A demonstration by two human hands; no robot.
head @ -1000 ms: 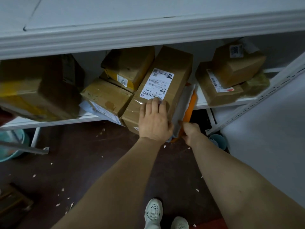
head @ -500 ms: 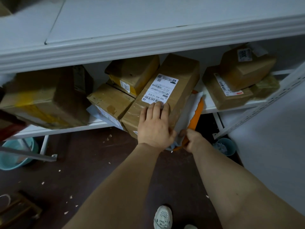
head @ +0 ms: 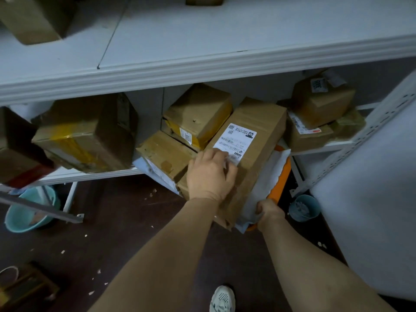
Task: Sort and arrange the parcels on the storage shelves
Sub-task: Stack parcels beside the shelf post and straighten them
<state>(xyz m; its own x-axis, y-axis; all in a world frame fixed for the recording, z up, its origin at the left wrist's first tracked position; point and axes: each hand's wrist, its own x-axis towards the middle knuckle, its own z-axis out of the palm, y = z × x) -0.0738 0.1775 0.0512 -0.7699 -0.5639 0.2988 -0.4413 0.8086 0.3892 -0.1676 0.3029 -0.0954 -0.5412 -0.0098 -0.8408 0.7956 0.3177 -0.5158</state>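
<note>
two hands on the parcels. left hand (head: 210, 176) lies palm down on top of the long cardboard box (head: 258, 122), fingers loosely bent over the near edge of its shipping label (head: 235, 139), pressing rather than gripping. right hand (head: 269, 213) curls its fingers round the near end of a white mailer (head: 270, 174) with an orange flat parcel (head: 282, 183) under it.

long cardboard box lies slanted, far end in on the lower shelf (head: 90, 175), near end well out past the shelf's front edge. mailer and orange parcel run along its right side, maybe partly under it, cannot tell how far. small taped box (head: 164, 154) touches its left side, with a yellow-taped box (head: 198, 111) behind.

risks, as judged: big overhang with only a palm on top, so a hard shove or a lifted hand could tip the long box off the front edge. dragging the mailer could rub the box and swing it. the small taped box also pokes over the edge and a sideways nudge might drop it.
</note>
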